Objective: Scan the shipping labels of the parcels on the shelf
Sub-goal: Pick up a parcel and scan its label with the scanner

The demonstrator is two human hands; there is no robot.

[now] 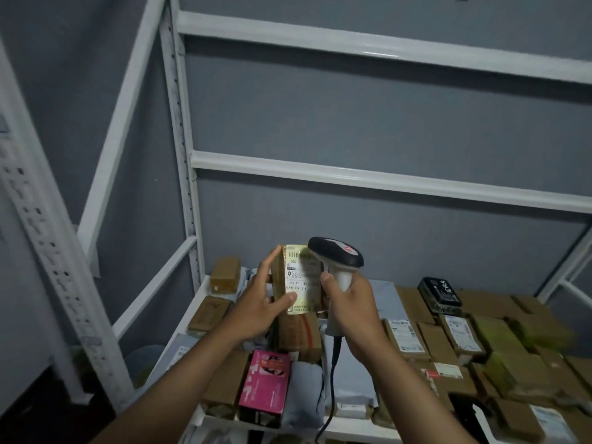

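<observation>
My left hand [261,304] grips a small brown parcel [299,280] upright above the shelf, thumb across its white shipping label, which faces me. My right hand [349,304] holds a barcode scanner [336,256] by its pale handle. The scanner's dark head sits right at the parcel's top right corner, over the label's barcode. A black cable hangs down from the handle. Below both hands, several more parcels lie on the white shelf [179,334], some with labels facing up.
A pink box [264,387] and grey mailer bags [355,376] lie at the shelf's front. Brown boxes fill the right side, with a black box [440,293] at the back. White shelf uprights and crossbars [384,181] frame the space; the upper levels hold nothing visible.
</observation>
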